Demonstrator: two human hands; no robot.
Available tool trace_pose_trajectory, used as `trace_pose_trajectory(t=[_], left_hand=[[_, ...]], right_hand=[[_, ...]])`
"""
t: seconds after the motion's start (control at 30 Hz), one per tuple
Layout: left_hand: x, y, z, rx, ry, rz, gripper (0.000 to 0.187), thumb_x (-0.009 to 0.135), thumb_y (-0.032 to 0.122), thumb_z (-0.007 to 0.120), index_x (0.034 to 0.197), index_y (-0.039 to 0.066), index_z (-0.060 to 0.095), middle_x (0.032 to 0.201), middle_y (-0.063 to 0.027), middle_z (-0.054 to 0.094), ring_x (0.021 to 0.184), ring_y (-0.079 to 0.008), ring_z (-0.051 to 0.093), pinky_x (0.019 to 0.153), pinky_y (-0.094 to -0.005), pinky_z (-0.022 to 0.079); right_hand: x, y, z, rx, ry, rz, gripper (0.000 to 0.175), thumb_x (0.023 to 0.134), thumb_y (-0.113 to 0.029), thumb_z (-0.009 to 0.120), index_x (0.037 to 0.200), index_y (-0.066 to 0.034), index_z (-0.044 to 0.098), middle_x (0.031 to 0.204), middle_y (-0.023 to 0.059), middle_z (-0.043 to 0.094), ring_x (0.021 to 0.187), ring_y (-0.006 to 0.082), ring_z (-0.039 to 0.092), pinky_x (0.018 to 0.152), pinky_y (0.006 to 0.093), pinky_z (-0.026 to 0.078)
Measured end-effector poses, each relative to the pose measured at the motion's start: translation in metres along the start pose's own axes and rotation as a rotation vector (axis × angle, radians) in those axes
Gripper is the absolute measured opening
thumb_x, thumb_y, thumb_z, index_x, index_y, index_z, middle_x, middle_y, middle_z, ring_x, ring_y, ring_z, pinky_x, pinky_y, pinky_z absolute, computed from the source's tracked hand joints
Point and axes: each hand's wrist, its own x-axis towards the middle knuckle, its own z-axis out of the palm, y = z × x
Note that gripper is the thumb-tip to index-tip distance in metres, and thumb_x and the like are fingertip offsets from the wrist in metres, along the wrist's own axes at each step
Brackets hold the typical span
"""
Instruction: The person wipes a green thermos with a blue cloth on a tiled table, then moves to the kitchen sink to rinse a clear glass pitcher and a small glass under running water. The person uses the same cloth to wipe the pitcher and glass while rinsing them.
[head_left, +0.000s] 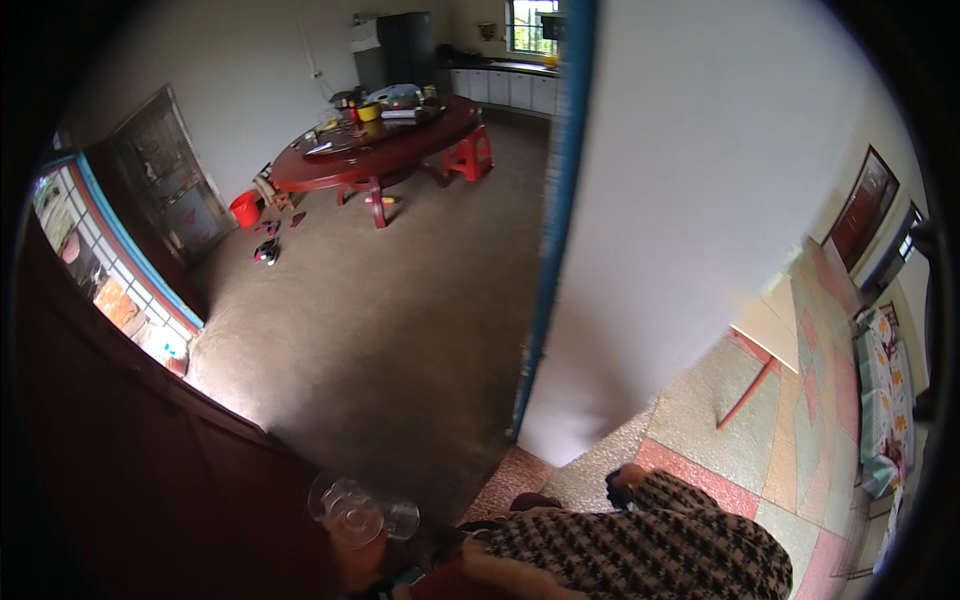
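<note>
My left hand (361, 559) is low in the view, beside a dark red door panel (187, 480). It holds clear drinking glasses (401, 517), at least two, close together; their exact shape is blurred. My right hand (632, 475) hangs at my side over the tiled floor, below a black-and-beige houndstooth sleeve (679, 495). A dark object (619, 491) shows right against that hand; whether the hand grips it cannot be told. Before me is a doorway with a blue frame edge (559, 247).
Beyond the doorway, a round red table (322, 174) bears pots and packages. A red stool (469, 154), a red bucket (244, 209) and shoes (266, 251) stand on the concrete floor. A white wall (675, 187) rises on the right; past it are a pale table (772, 322) and a flowered sofa (885, 390).
</note>
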Motion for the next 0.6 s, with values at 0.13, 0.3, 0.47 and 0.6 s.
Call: trace_pose_trajectory(t=[0.13,0.3,0.47,0.6], left_hand=[[0.091,0.038,0.002,0.134,-0.037,-0.143,0.028,0.088,0.027,0.056,0.108,0.008,0.06,0.1,-0.0113,0.065,0.089,-0.0271,0.063,0.078,-0.0419,0.053],[0.185,0.08,0.041,-0.166,-0.083,-0.403,0.038,0.082,0.034,0.056,0.107,0.005,0.06,0.101,-0.0118,0.066,0.09,-0.0291,0.063,0.077,-0.0434,0.053],[0.303,0.1,0.067,-0.071,-0.044,-0.477,0.038,0.082,0.035,0.055,0.105,0.005,0.059,0.099,-0.0119,0.065,0.093,-0.0296,0.063,0.078,-0.043,0.052],[0.386,0.117,0.119,0.663,-0.065,-0.051,0.03,0.082,0.029,0.059,0.099,0.005,0.059,0.096,-0.0111,0.065,0.089,-0.0248,0.063,0.076,-0.0389,0.052]], right_hand=[[-0.054,-0.059,0.036,0.354,0.027,0.056,0.035,0.079,-0.037,0.073,0.09,-0.0042,0.072,0.082,0.0089,0.071,0.074,0.0298,0.065,0.073,0.0393,0.052],[-0.047,-0.153,0.03,0.268,0.014,0.249,0.036,0.079,-0.037,0.073,0.091,-0.0037,0.071,0.082,0.0092,0.07,0.074,0.0296,0.064,0.072,0.0398,0.052],[0.047,-0.198,-0.009,0.236,0.025,0.297,0.037,0.079,-0.038,0.073,0.093,-0.0032,0.07,0.082,0.0095,0.069,0.073,0.0294,0.064,0.071,0.0403,0.052],[0.138,-0.25,-0.079,0.203,0.072,0.257,0.038,0.079,-0.038,0.073,0.095,-0.0029,0.068,0.082,0.0098,0.069,0.073,0.0292,0.063,0.071,0.0407,0.051]])
